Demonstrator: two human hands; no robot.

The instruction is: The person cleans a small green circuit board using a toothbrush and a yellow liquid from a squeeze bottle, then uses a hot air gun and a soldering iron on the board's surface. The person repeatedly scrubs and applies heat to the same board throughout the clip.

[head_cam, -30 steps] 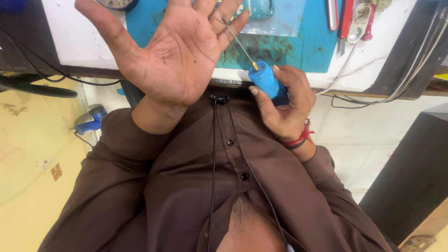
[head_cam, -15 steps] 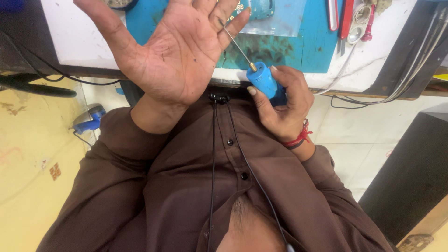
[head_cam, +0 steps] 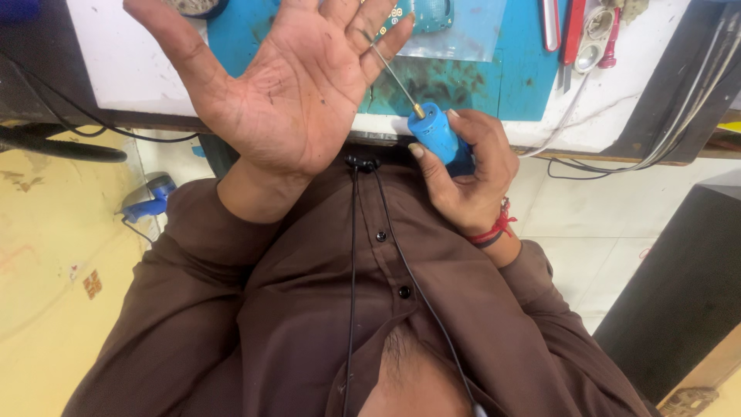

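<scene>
Holding the blue-handled screwdriver [head_cam: 434, 133] in the right hand [head_cam: 471, 181], fingers and thumb wrapped firm around the blue grip, close to the chest and just over the near edge of the white table [head_cam: 131, 77]. Thin metal shaft pointing up and away, tip arriving at the fingers [head_cam: 378, 31] of the left hand [head_cam: 289, 85]; touching or only near, not possible to tell. Left hand raised with palm open toward the camera, fingers spread apart, holding nothing. Blue work mat [head_cam: 525, 73] behind both hands, with a small circuit board [head_cam: 421, 14] on it, partly hidden. Red-handled tools [head_cam: 575, 31] at the far right of the mat, a small blue tool [head_cam: 150, 199] down on the floor at the left. Probably best to keep the grip steady, move the sharp tip slowly and with little force near the fingers, and keep the wrist close to the body for control.
</scene>
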